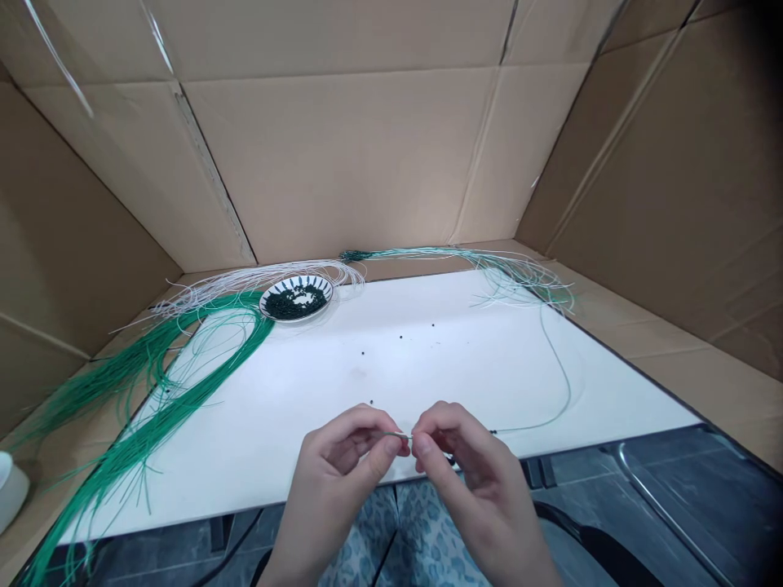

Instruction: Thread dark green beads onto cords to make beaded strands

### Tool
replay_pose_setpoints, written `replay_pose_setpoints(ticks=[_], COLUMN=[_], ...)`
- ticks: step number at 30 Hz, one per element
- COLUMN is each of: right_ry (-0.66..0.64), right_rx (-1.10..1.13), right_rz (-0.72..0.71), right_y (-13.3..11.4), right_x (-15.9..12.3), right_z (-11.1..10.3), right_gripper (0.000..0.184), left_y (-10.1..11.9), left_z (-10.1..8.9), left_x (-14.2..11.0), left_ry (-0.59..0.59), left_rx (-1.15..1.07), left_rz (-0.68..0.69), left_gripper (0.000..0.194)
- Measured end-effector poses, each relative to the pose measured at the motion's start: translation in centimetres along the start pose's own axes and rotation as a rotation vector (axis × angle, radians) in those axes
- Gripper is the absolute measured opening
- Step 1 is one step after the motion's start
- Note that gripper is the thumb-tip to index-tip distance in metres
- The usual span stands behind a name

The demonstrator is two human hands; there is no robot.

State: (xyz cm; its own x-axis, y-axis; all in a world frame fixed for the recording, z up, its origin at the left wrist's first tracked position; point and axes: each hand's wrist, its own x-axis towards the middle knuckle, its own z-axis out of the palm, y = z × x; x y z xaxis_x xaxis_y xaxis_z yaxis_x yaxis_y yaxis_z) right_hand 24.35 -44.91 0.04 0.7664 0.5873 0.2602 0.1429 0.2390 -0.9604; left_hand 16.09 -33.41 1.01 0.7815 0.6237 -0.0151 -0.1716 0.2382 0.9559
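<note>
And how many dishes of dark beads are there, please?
1: the striped dish holding dark beads, at the back of the white board, beside the green strands.

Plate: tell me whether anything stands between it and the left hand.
Nothing visible stands between the left hand, pinching a thin strand, and the plate; only tiny dark beads dot the table thereabouts, probably too low to hinder.

the white tabletop bears green strands, a patterned dish and dark beads.
</note>
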Motion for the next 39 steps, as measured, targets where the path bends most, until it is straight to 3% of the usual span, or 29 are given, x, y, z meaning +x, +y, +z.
replay_pose_setpoints(ticks=[5,8,14,17,21,24,30,33,36,39], right_ry=[-0.064,-0.033,-0.093,-0.152,-0.094,-0.079,-0.206,-0.184,-0.195,-0.285], right_rx=[-0.014,-0.027,-0.088,-0.114,-0.093,-0.103,-0.241,-0.264,-0.226,-0.18], right_rz=[-0.004,0.024,0.052,0.042,0.058,0.068,-0.021,-0.036,0.073,0.208], right_y=[0.3,0.3,0.8,1.0,0.7,0.6,1.0,1.0,0.8,0.5], right_x=[0.2,0.1,0.0,0.1,0.1,0.2,0.5,0.6,0.3,-0.1], right_z=[-0.1,0.1,-0.4,-0.7,-0.5,-0.6,-2.2,-3.0,-3.8,-4.6], right_gripper=[0.015,0.016,0.017,0.016,0.01,0.01,0.017,0.019,0.022,0.027], left_y=[0.3,0.3,-0.3,-0.4,-0.6,-0.8,-1.1,-1.0,-0.9,-0.9], left_z=[0.6,0.5,-0.4,-0.4,-0.1,0.0,0.1,-0.2,-0.6,-0.8], left_x=[-0.4,-0.3,-0.1,0.0,0.1,0.1,0.1,0.3,0.2,-0.5], left_ry=[0.054,0.062,-0.019,-0.001,-0.002,-0.027,-0.008,-0.091,-0.116,-0.096], left_rx=[0.013,0.017,0.07,0.058,0.008,-0.032,0.028,0.121,0.217,0.313], left_rz=[0.008,0.018,0.021,0.067,0.123,0.086,0.031,0.031,0.055,0.086], left_gripper=[0.011,0.011,0.01,0.012,0.012,0.009,0.011,0.01,0.011,0.013])
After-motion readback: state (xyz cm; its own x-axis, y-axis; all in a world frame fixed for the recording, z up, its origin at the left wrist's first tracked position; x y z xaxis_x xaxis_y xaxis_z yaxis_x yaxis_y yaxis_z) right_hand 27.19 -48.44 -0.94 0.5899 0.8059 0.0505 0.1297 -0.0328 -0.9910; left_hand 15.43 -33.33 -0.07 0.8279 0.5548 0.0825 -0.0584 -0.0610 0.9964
